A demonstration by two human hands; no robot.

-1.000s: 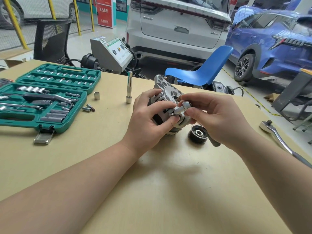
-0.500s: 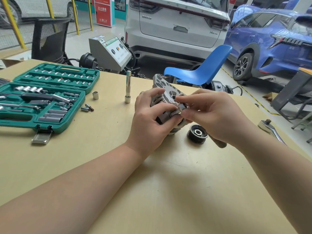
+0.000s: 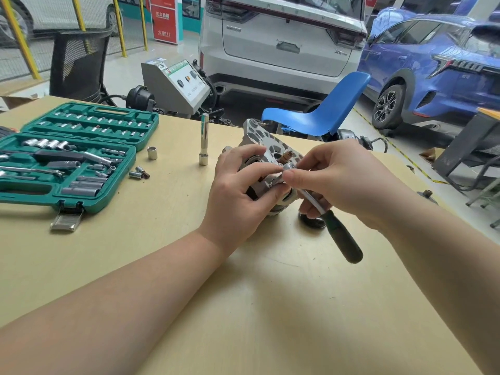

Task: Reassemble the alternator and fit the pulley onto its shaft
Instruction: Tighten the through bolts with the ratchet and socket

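The silver alternator (image 3: 261,140) stands tilted on the table, its vented end cover facing me. My left hand (image 3: 240,190) grips its near side. My right hand (image 3: 341,182) holds a small ratchet (image 3: 339,234) with a dark green handle; its chrome head rests on the alternator's front edge, pinched under my thumb and fingers. The handle slants down to the right. The black pulley (image 3: 311,221) lies on the table behind the ratchet handle, mostly hidden by my right hand.
An open green socket case (image 3: 67,158) lies at the left. Loose sockets (image 3: 152,153) and an upright chrome extension (image 3: 204,143) stand between the case and the alternator. Another ratchet head (image 3: 427,196) shows at the right table edge. A blue chair (image 3: 319,115) is behind.
My right hand has turned so the ratchet handle swung out toward me and now covers most of the pulley. My left hand keeps its hold on the alternator.
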